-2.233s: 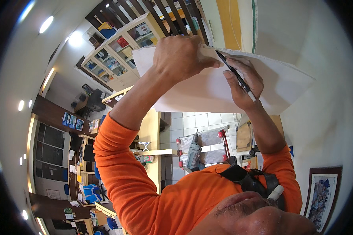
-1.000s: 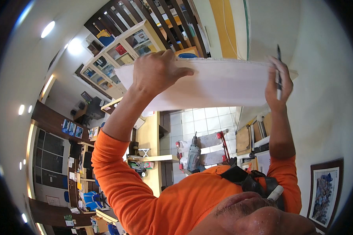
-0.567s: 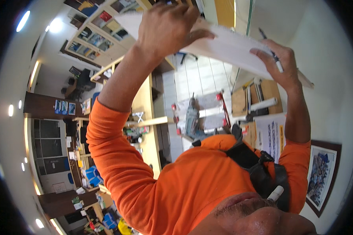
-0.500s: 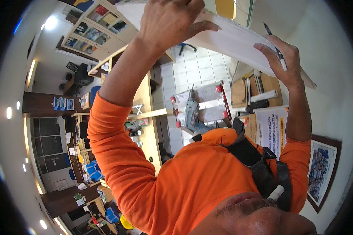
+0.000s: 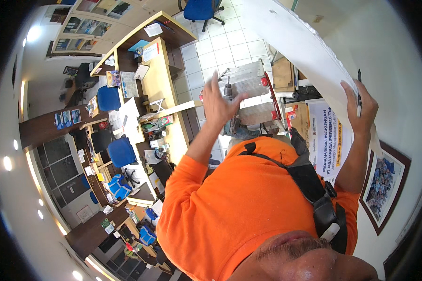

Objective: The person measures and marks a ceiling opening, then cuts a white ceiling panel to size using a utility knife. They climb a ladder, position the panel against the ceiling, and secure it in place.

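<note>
My left hand (image 5: 218,104) is raised with its fingers spread and nothing in it, appearing in front of a power drill (image 5: 234,131). The drill, grey-blue with its chuck pointing away from me, lies by a ladder-like stand (image 5: 253,77) with grey treads and red fittings. My right hand (image 5: 362,107) pinches the edge of a long white board (image 5: 309,51) between thumb and fingers. A slim black-and-white pen (image 5: 359,105) is tucked against those same fingers. The board slopes from the top middle down to my right hand; its far end runs out of view.
A wooden counter (image 5: 157,79) with papers stands to the left, with blue chairs (image 5: 122,152) beyond. A printed banner (image 5: 321,136) and wooden panels (image 5: 283,75) lean at the right. A framed picture (image 5: 384,192) hangs on the right wall.
My left hand has let go of the board and come down, its fingers opening. The board has swung to the right, still held by my right hand with the pen.
</note>
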{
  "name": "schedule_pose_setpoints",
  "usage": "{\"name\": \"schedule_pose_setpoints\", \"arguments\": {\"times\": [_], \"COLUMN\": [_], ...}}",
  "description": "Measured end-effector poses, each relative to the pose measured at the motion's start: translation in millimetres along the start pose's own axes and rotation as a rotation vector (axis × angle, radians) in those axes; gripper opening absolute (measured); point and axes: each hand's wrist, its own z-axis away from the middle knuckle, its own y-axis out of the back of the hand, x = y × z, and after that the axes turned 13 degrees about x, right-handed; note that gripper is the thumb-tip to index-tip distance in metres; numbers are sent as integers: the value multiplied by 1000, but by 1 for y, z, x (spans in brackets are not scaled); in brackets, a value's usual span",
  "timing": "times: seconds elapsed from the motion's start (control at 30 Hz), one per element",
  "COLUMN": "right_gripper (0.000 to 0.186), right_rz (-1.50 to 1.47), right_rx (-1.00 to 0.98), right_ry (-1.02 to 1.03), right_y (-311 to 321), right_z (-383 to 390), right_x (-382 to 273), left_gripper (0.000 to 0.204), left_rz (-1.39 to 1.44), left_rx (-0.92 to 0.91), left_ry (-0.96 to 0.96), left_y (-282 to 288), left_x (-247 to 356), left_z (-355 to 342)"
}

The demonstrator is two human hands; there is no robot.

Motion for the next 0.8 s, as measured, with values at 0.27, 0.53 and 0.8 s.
{"name": "schedule_pose_setpoints", "arguments": {"times": [0.27, 0.53, 0.8], "right_gripper": [23, 25, 26], "right_rz": [51, 91, 105], "right_rx": [10, -16, 51], "right_ry": [-144, -405, -455], "right_y": [-2, 7, 14], "right_z": [31, 44, 78], "right_x": [22, 19, 35], "left_gripper": [127, 119, 112], "left_rz": [-107, 1, 63], "left_rx": [-381, -256, -155], "left_ry": [444, 397, 255], "left_y": [-46, -57, -76], "left_x": [-30, -43, -50], "left_z": [74, 19, 31]}}
